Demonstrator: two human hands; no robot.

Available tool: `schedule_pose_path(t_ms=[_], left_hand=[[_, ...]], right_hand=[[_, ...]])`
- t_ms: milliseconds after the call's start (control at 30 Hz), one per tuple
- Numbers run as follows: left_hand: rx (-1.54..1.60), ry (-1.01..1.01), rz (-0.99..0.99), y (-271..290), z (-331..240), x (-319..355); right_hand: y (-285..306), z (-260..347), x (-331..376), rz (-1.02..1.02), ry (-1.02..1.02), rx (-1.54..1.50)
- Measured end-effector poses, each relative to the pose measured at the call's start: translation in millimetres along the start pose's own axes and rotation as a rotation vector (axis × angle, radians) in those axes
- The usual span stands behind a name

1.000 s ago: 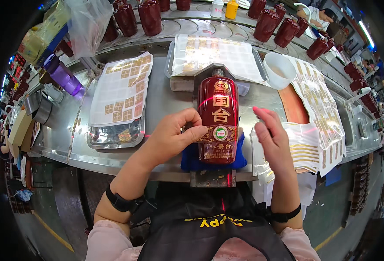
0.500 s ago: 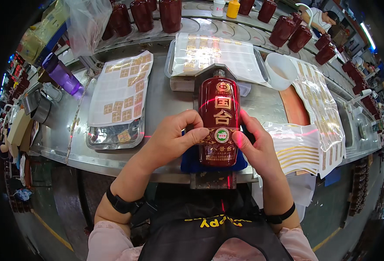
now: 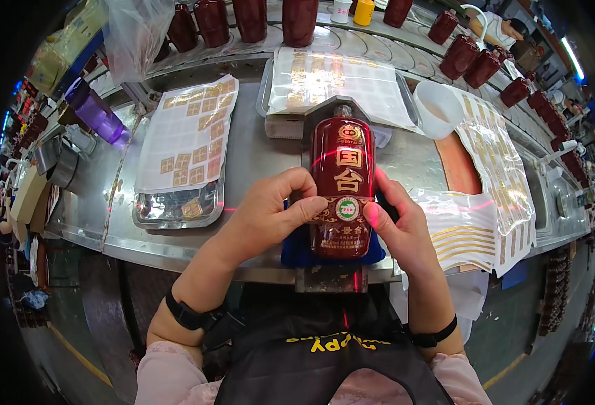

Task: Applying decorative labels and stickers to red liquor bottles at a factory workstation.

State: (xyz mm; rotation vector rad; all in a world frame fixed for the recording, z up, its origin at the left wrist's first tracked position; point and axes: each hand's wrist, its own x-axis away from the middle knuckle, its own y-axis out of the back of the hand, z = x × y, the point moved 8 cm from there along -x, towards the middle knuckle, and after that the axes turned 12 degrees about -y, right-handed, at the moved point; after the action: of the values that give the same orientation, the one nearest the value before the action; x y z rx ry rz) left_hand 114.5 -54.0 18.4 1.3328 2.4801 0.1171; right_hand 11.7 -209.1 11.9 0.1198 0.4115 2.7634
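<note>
A dark red glossy bottle point(image 3: 343, 162) with gold lettering lies on its back in a dark cradle, its neck pointing away from me. Across its lower half runs an ornate gold band with a round green-and-white emblem point(image 3: 347, 208). My left hand point(image 3: 277, 206) holds the bottle's left side, thumb pressed on the band and fingers curled. On the opposite side my right hand point(image 3: 400, 219) grips the bottle, thumb near the band's right end and forefinger along the edge. Beneath the bottle's base shows a blue cloth point(image 3: 297, 255). Red laser lines cross the bottle and my right thumb.
Sheets of gold square stickers point(image 3: 189, 135) lie on a metal tray point(image 3: 176, 216) at left. Another sticker sheet point(image 3: 351, 81) rests behind the cradle. Gold strip sheets point(image 3: 459, 233) and a white tub point(image 3: 436, 108) are at right. Red bottles point(image 3: 300, 23) stand on the conveyor behind.
The bottles on the conveyor have moved to the right. The bottle in my hands has shifted very slightly right; both hands stay nearly in place.
</note>
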Motion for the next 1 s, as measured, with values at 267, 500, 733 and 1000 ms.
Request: schedule_pose_path(t_ms=[267, 500, 733, 1000], left_hand=[[-0.036, -0.033, -0.07, -2.7, 21.1, 8.7], [0.218, -0.134, -0.396, -19.5, 31.0, 18.9], [0.178, -0.135, -0.386, -22.7, 29.5, 16.8], [0.244, -0.105, -0.414, -25.7, 29.2, 16.4]], right_hand=[[-0.4, -1.4, -0.2, -0.003, -0.019, -0.004], [-0.4, -11.3, -0.7, 0.0, -0.024, -0.047], [19.9, -3.3, 5.8, -0.149, -0.146, 0.025], [22.5, 44.7, 17.9, -0.293, 0.003, 0.199]])
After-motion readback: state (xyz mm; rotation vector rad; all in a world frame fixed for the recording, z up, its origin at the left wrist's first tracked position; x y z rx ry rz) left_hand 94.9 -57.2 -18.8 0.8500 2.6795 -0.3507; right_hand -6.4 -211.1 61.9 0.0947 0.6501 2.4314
